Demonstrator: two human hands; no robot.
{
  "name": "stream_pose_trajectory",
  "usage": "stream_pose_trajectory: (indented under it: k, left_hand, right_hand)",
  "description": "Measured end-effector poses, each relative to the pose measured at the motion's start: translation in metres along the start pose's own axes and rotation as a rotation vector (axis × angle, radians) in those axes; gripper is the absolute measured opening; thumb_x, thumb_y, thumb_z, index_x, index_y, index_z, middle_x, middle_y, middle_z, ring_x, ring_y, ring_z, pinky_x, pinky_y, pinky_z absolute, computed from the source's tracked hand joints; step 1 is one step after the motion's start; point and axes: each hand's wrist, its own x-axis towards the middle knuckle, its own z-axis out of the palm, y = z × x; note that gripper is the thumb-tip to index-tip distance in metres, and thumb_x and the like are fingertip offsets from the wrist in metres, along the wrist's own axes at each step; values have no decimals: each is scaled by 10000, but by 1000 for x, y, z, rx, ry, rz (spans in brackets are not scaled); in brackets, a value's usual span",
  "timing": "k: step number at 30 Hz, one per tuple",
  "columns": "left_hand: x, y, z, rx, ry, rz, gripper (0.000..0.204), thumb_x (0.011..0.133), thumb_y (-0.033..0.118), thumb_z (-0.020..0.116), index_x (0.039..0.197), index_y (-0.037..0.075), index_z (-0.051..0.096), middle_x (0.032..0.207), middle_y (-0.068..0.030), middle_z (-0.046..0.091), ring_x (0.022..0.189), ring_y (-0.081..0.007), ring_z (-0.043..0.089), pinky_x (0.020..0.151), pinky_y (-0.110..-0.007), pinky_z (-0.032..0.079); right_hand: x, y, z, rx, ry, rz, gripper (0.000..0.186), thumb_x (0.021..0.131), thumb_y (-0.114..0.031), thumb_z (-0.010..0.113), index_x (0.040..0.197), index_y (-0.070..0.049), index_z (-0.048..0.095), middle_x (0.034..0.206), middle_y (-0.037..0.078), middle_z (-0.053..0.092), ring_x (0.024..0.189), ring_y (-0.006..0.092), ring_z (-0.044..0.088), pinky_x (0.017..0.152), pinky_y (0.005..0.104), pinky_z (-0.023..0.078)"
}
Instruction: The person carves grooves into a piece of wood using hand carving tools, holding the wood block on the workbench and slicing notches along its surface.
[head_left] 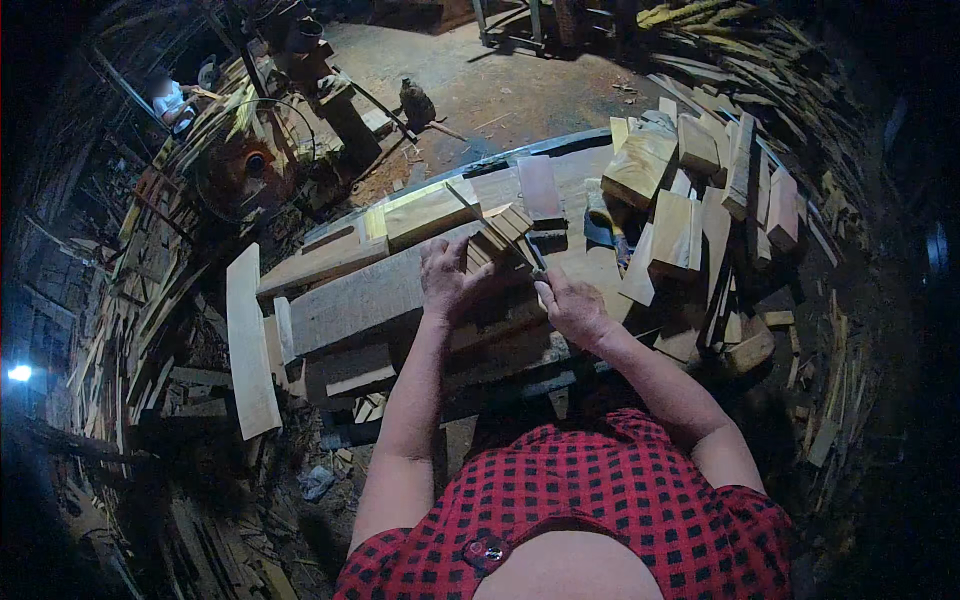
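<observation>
Stacked wooden pieces point(508, 226) are sitting just right of the long grey board point(355, 300), my left hand point(450, 278) clasping them between fingers and thumb, seemingly for steadiness, while my right hand point(575, 308) is closely gripping a thin dark tool point(470, 205) slanting across them.

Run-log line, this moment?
left hand: touching wood pieces | right hand: gripping thin tool | tool: across wood pieces

Dim workshop, edges near black — patchy brownish floor point(440, 60) up top, small bright light point(19, 373) far left. Left wood heap point(150, 330), right wood heap point(820, 110) — round-caged fan point(256, 162) upper left, legged stand point(537, 24) at top.
</observation>
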Motion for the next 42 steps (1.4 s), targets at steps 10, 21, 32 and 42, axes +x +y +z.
stream_pose_trajectory:
  k: [10, 21, 32, 42]
  left_hand:
    - [-3, 4, -2, 64, 66, 37, 549, 660, 463, 723, 1040, 87, 596, 933, -133, 516, 940, -334, 484, 817, -445, 408]
    - [0, 3, -2, 45, -13, -19, 538, 684, 495, 697, 1025, 92, 595, 944, -138, 534, 960, -348, 493, 830, -462, 417]
    - [4, 14, -9, -58, 21, -3, 468, 646, 450, 711, 925, 86, 616, 894, -114, 522, 922, -332, 490, 797, -438, 414]
    - [0, 11, -10, -39, 0, -66, 452, 672, 446, 707, 920, 79, 612, 873, -112, 515, 902, -324, 487, 782, -440, 413]
  right_hand:
    - [-3, -8, 7, -41, 29, -51, 214, 925, -239, 459, 995, -38, 478, 760, 205, 626, 698, 385, 627, 612, 478, 503]
    - [-22, 0, -4, -93, -24, 5, 193, 905, -219, 482, 1013, -60, 478, 725, 200, 619, 677, 377, 634, 608, 471, 514]
    - [-7, 1, -5, -100, -119, 80, 236, 893, -236, 461, 987, -22, 491, 771, 226, 626, 737, 434, 615, 671, 516, 492]
    - [-49, 16, -9, -48, -113, 102, 255, 906, -266, 447, 1046, -59, 498, 768, 230, 621, 749, 432, 608, 678, 542, 472]
